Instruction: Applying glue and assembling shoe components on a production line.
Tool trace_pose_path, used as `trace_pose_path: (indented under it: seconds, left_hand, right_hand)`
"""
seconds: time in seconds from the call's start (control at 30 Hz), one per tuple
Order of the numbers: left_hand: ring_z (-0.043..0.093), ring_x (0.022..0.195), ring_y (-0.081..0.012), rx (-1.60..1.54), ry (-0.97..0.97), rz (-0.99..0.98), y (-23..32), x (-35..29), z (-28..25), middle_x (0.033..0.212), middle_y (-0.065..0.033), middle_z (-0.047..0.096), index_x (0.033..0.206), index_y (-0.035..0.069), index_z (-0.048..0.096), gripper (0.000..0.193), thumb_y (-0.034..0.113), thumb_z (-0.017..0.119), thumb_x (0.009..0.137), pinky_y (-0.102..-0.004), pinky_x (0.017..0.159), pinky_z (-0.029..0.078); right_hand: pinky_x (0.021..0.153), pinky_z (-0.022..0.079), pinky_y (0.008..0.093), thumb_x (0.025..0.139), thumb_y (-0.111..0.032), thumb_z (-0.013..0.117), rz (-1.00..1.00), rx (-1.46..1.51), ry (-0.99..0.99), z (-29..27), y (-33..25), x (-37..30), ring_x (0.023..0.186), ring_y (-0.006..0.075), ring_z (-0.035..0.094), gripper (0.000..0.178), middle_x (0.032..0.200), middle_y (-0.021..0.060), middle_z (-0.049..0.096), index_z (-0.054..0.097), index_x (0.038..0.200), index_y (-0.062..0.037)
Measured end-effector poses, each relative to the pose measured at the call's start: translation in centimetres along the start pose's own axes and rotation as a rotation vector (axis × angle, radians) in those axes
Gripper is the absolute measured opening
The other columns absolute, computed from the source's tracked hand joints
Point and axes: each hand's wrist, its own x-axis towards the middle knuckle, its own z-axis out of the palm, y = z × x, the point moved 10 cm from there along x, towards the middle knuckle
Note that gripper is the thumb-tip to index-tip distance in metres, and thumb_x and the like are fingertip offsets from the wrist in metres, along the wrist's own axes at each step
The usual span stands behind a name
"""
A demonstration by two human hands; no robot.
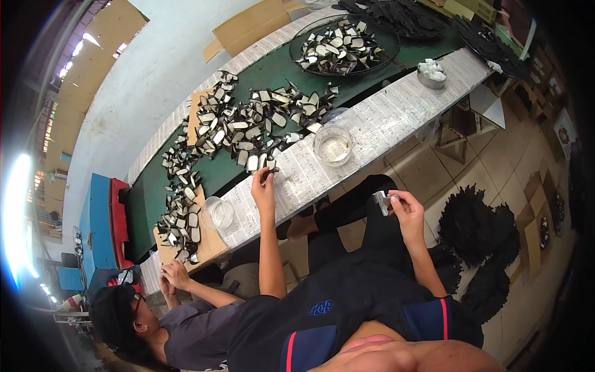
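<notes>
My left hand (264,186) reaches out to the paper-covered edge of the bench and pinches a small dark piece at the near rim of the pile of black and white cut pieces (248,127). My right hand (401,208) is raised over my lap and holds a small pale grey piece (381,201) between its fingers. A clear glass bowl (333,144) stands on the paper just right of my left hand.
A green belt (279,68) runs along the bench, with a round mesh tray (344,44) of more pieces farther along. A second glass bowl (217,212) and a metal cup (431,74) stand on the paper. Another person (155,322) works at my left. Black fluffy bundles (477,229) lie on the floor.
</notes>
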Motion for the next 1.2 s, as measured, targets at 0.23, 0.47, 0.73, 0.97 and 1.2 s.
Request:
trace_pose_path:
  seconds: [0.23,0.47,0.73,0.97,1.2]
  left_hand:
    - [0.062,0.115,-0.0277,-1.127,-0.246,-0.558,1.0,-8.6,4.9,0.122,-0.0114,0.062,0.131,0.001,0.050,0.034,0.012,0.057,0.099,-0.0437,0.093,0.054]
    - [0.061,0.116,-0.0250,-1.256,-0.364,-0.682,5.3,-14.7,5.4,0.123,-0.0102,0.063,0.128,0.002,0.054,0.029,0.016,0.053,0.102,-0.0378,0.093,0.052]
    - [0.066,0.103,-0.0188,-1.181,-0.438,-0.605,8.3,-15.8,6.3,0.116,-0.0090,0.066,0.125,-0.001,0.056,0.030,0.017,0.054,0.102,-0.0301,0.085,0.056]
    - [0.064,0.094,-0.0122,-1.087,-0.421,-0.571,8.5,-16.1,6.1,0.107,-0.0056,0.067,0.121,-0.001,0.060,0.029,0.017,0.062,0.098,-0.0279,0.081,0.056]
    - [0.064,0.092,-0.0127,-1.115,-0.452,-0.550,9.2,-16.1,6.1,0.105,-0.0053,0.067,0.119,-0.001,0.061,0.030,0.020,0.064,0.097,-0.0286,0.081,0.056]
  right_hand:
    - [0.078,0.053,0.0248,0.095,-0.004,0.061,0.041,0.029,-0.118,3.1,1.3,-0.1,0.089,0.0112,0.063,0.022,0.103,0.0075,0.065,0.062,0.116,0.0043]
    - [0.071,0.058,0.0265,0.085,0.001,0.071,-0.470,-0.488,-0.322,10.7,-6.1,-1.6,0.090,0.0181,0.067,0.029,0.113,0.0124,0.061,0.065,0.114,-0.0001]
    - [0.064,0.058,0.0321,0.077,-0.004,0.079,-0.838,-0.677,-0.449,15.7,-8.4,-5.0,0.080,0.0267,0.068,0.034,0.107,0.0122,0.063,0.066,0.109,-0.0011]
    - [0.063,0.059,0.0317,0.076,-0.001,0.079,-0.829,-0.713,-0.471,15.5,-7.8,-5.2,0.081,0.0251,0.069,0.037,0.108,0.0144,0.063,0.067,0.110,-0.0023]
    - [0.066,0.058,0.0321,0.077,-0.005,0.079,-0.823,-0.719,-0.517,15.6,-7.2,-5.5,0.086,0.0264,0.068,0.033,0.108,0.0124,0.063,0.067,0.108,-0.0029]
